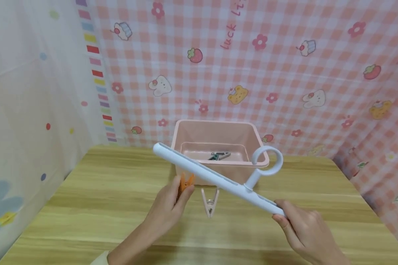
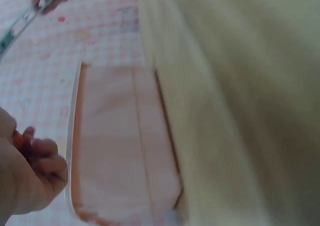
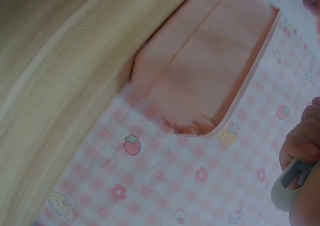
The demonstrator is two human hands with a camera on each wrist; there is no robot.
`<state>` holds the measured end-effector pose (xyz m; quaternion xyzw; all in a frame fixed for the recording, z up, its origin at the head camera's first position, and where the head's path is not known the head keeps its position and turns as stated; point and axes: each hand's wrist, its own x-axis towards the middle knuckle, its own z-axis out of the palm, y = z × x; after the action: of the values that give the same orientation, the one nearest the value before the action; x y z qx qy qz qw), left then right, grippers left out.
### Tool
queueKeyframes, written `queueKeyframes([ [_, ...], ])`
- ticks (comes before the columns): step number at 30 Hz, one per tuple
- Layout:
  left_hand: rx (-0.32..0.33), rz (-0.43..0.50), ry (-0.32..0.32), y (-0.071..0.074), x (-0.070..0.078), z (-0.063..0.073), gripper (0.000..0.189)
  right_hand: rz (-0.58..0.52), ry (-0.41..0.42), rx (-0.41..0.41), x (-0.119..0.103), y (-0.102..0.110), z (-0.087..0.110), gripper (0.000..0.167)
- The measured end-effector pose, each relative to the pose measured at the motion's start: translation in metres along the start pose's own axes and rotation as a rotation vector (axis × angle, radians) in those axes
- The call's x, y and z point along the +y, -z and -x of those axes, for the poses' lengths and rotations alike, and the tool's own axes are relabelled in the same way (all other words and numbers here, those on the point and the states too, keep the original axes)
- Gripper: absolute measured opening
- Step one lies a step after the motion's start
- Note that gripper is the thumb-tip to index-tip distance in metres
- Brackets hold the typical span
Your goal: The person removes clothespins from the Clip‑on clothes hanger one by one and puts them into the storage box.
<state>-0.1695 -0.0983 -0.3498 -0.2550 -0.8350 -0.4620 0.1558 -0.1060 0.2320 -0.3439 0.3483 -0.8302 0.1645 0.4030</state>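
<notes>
In the head view my right hand (image 1: 306,226) grips one end of a pale blue-white clothes hanger (image 1: 203,172), fingers on top and thumb underneath. The hanger slants up to the left over the table, and its round hook (image 1: 276,162) points up. The held end also appears in the right wrist view, where the hand (image 3: 305,141) wraps round it. My left hand (image 1: 167,202) pinches an orange clothespin (image 1: 186,181) just below the hanger's raised arm. Between the hands, a pale pink clothespin (image 1: 210,204) lies on the wooden table.
A pink plastic bin (image 1: 215,129) stands at the back of the table (image 1: 96,206), with dark green and grey clothespins (image 1: 220,156) inside. The hanger overlaps its front rim in the head view. A checked cloth (image 1: 219,73) hangs behind, and a dotted cloth (image 1: 36,110) on the left.
</notes>
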Motion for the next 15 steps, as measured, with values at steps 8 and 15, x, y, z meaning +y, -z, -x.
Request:
queueKeyframes([
  [8, 0.205, -0.386, -0.105, 0.006, -0.017, -0.069, 0.029, 0.011, -0.039, -0.016, 0.008, -0.001, 0.014, 0.043],
  [15, 0.215, -0.419, -0.033, 0.007, -0.032, -0.1, 0.031, -0.005, -0.052, -0.014, 0.009, -0.003, 0.023, 0.04],
])
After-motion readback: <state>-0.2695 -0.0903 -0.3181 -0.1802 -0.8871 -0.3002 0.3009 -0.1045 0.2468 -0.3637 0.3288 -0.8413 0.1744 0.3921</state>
